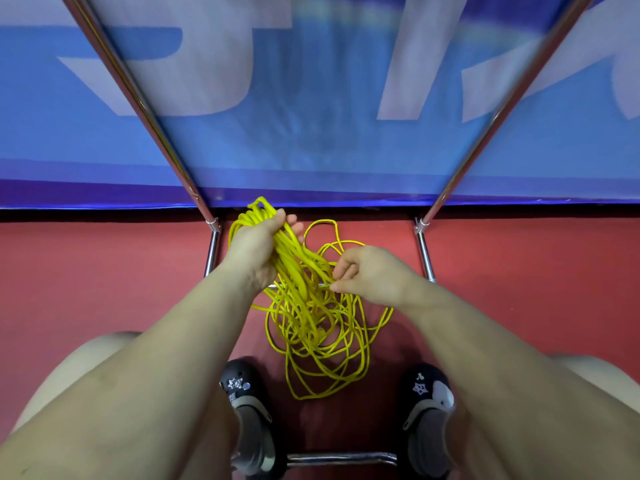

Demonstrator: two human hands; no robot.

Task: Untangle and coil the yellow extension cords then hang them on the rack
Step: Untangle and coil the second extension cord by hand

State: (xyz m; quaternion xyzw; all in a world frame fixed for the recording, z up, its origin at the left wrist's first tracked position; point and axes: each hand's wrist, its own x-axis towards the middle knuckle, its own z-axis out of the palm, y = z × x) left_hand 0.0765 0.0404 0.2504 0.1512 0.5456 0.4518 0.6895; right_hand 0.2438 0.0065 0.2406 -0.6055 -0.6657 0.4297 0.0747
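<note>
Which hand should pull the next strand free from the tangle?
Probably the right hand: its fingertips already pinch a strand of the yellow cord above the tangle on the floor, while the left hand grips the gathered loops.

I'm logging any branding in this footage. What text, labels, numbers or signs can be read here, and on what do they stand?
Nothing can be read as a whole word.
Blue banner: large pale letter shapes, cropped and blurred; no word can be made out.
Dark shoes: small white charms, pictures and not text.
Yellow cords: no print visible.
</note>
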